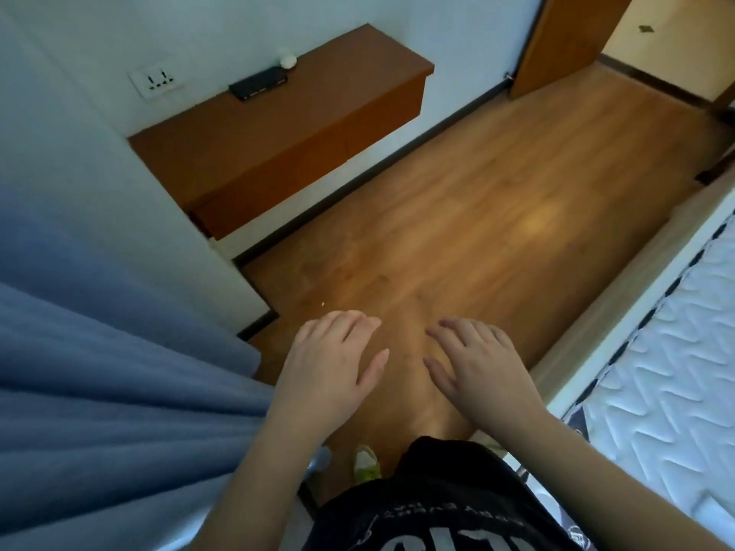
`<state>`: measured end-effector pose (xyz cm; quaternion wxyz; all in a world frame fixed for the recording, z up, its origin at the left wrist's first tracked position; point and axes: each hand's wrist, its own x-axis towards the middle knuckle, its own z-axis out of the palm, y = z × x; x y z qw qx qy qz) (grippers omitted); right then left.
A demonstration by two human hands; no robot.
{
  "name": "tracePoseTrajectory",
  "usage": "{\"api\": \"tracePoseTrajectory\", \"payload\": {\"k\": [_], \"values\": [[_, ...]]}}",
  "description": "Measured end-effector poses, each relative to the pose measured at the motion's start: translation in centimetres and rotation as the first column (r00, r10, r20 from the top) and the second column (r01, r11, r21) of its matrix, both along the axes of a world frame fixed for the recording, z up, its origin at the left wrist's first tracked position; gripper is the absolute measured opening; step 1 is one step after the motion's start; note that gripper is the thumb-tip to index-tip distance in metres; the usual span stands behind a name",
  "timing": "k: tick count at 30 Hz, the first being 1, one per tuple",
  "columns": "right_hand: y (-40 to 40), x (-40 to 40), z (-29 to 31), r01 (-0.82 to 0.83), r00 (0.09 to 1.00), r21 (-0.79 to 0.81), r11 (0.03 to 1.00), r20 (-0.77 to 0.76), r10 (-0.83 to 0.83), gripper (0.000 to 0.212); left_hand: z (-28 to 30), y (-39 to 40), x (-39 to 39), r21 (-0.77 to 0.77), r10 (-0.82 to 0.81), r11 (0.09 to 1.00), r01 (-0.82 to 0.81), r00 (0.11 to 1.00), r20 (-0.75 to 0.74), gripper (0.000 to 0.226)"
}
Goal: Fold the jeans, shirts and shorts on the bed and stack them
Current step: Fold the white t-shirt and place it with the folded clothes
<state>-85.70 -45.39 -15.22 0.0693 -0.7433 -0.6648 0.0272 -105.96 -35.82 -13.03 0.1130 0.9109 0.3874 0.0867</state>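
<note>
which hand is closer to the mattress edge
Right. The right hand hovers open over the wooden floor, the nearer one to the white quilted mattress at the right; the left hand hovers farther off, near the blue curtain.

A wooden plank floor (457, 216) fills the middle of the view. At the right edge runs a bed (620, 312) with a pale wooden frame and a bare white quilted mattress (676, 351). A wall-mounted wooden shelf (278, 125) carries a flat black device (257, 86) and a small white object (287, 59)
</note>
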Motion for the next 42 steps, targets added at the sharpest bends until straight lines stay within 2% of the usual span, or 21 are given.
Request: {"api": "tracePoseTrajectory", "payload": {"k": [4, 8, 11, 18, 24, 29, 32, 36, 42], "values": [[1.9, 2.3, 0.3, 0.055, 0.998, 0.004, 0.998, 0.031, -0.055, 0.035, 0.2, 3.2, 3.5, -0.008, -0.059, 0.998, 0.059, 0.998, 0.01, 0.043], [4.3, 6.3, 0.3, 0.123, 0.992, -0.004, 0.992, 0.027, -0.123, 0.045, 0.2, 6.6, 8.4, 0.016, -0.145, 0.989, 0.145, 0.989, 0.004, 0.041], [6.3, 10.6, -0.1, 0.177, 0.984, -0.017, 0.984, 0.029, -0.176, 0.041, -0.2, 10.1, 14.1, 0.072, -0.209, 0.975, 0.21, 0.978, -0.014, 0.038], [9.3, 22.3, 0.7, 0.351, 0.936, -0.075, 0.933, 0.025, -0.35, 0.042, 0.9, 16.4, 27.9, 0.148, -0.483, 0.852, 0.503, 0.863, -0.15, 0.043], [13.3, 29.6, 1.9, 0.431, 0.9, -0.154, 0.889, -0.002, -0.437, 0.036, 2.4, 21.1, 36.0, 0.087, -0.518, 0.842, 0.532, 0.843, -0.145, 0.038], [20.3, 35.9, 1.3, 0.499, 0.858, -0.15, 0.854, -0.055, -0.511, 0.041, 2.3, 28.1, 43.3, 0.045, -0.577, 0.801, 0.597, 0.789, -0.212, 0.049], [25.2, 39.7, 0.9, 0.504, 0.86, -0.13, 0.854, -0.023, -0.511, 0.042, 1.6, 33.2, 47.8, 0.077, -0.599, 0.781, 0.62, 0.779, -0.185, 0.045], [30.4, 43.6, 1.1, 0.516, 0.851, -0.19, 0.835, 0.0, -0.525, 0.042, 1.5, 39.5, 52.7, 0.056, -0.635, 0.757, 0.651, 0.754, -0.169, 0.047], [34.3, 49.7, 2.3, 0.664, 0.735, -0.189, 0.724, -0.016, -0.678, 0.04, 2.3, 46.7, 61.1, 0.052, -0.735, 0.659, 0.75, 0.657, -0.167, 0.042]]}}
